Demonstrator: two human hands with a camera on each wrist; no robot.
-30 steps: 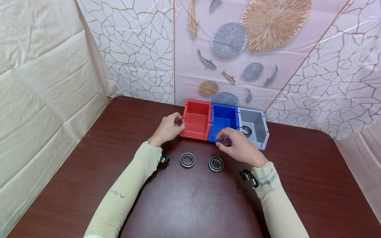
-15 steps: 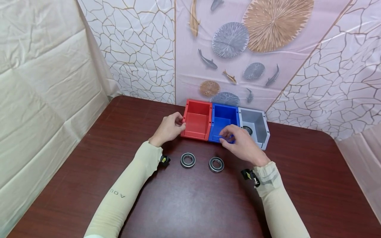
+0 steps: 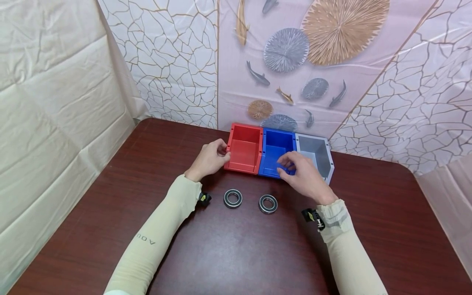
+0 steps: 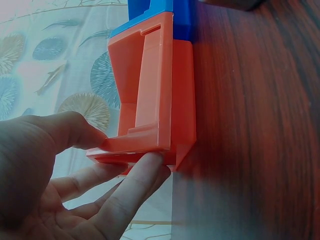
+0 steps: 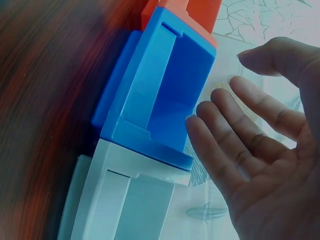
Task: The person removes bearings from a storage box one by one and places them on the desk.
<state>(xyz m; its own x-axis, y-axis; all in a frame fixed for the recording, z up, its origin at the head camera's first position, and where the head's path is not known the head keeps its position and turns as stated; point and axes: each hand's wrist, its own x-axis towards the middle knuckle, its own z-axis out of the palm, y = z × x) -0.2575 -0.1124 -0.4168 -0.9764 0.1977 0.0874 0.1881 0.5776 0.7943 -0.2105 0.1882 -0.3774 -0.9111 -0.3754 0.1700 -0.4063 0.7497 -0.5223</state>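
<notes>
My left hand [image 3: 208, 159] pinches the left side wall of the red bin [image 3: 241, 153], thumb inside the rim and fingers along the outside in the left wrist view. Over the front of the blue bin [image 3: 271, 157] hovers my right hand [image 3: 304, 176], fingers loosely bent, nothing held, as the right wrist view [image 5: 270, 150] confirms for the hand. It partly covers the grey bin [image 3: 320, 151]. Two dark ring-shaped ball bearings lie flat on the table before the bins: a left bearing [image 3: 226, 199] and a right bearing [image 3: 262, 205].
The three bins stand side by side at the back of the dark wooden table [image 3: 228, 254], close to a patterned cloth backdrop [image 3: 236, 102]. A pale cloth [image 3: 59, 102] hangs along the left side.
My right hand has shifted right and slightly away from me, now hiding the bearing seen earlier inside the grey bin. The left hand and the two table bearings stay put.
</notes>
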